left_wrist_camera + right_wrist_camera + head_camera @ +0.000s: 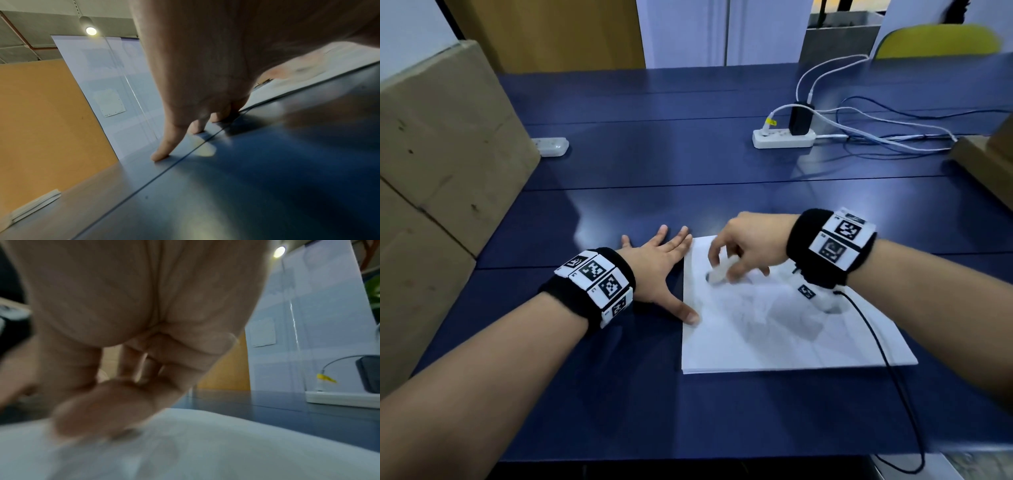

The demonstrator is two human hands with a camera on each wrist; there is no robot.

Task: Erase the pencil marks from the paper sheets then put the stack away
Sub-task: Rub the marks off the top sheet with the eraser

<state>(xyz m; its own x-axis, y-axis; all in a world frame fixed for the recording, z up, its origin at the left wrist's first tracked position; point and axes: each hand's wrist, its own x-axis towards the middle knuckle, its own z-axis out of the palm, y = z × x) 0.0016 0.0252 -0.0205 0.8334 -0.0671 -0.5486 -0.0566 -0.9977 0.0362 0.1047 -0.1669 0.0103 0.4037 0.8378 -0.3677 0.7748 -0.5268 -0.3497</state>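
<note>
White eraser [717, 274] (unlabelled) on paper [784, 335]

Both forearms are bare, with no sleeves. Each wrist wears a wide black fabric wristband [616, 274] carrying a row of white square tiles printed with black-and-white fiducial markers [595, 270]. A thin black cable [887, 363] trails from under the right wristband [825, 253].
</note>
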